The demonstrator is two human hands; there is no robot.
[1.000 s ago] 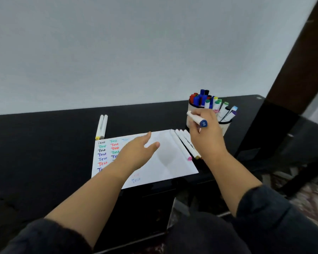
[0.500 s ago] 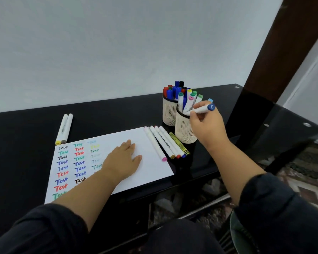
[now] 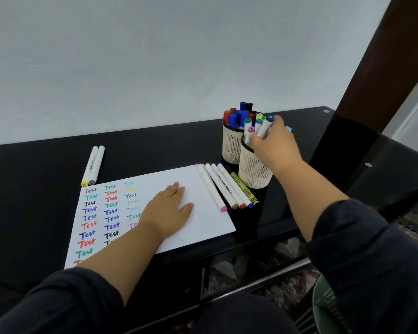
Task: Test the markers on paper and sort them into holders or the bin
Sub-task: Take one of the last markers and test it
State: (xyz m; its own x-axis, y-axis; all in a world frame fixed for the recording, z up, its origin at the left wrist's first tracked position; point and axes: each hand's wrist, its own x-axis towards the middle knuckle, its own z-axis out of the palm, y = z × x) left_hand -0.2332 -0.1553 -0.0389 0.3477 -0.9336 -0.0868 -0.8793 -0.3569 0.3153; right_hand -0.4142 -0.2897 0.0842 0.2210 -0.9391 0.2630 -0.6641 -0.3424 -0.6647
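White-barrelled and blue-capped, the marker (image 3: 265,127) I'm steering is now standing nearly upright in the front mesh holder (image 3: 254,170). A second ago it was lying level above the untested row (image 3: 227,186), so I'm judging it has passed its test and is being filed. Its long axis is running from 7 to 1 o'clock, cap up. My right hand (image 3: 274,147) is pinching the barrel at the holder's rim. My left hand (image 3: 167,209), fingers flat and spread, is pressing the test paper (image 3: 208,213), at 8 o'clock from the holder. Two markers (image 3: 92,165) are lying apart at 10 o'clock.
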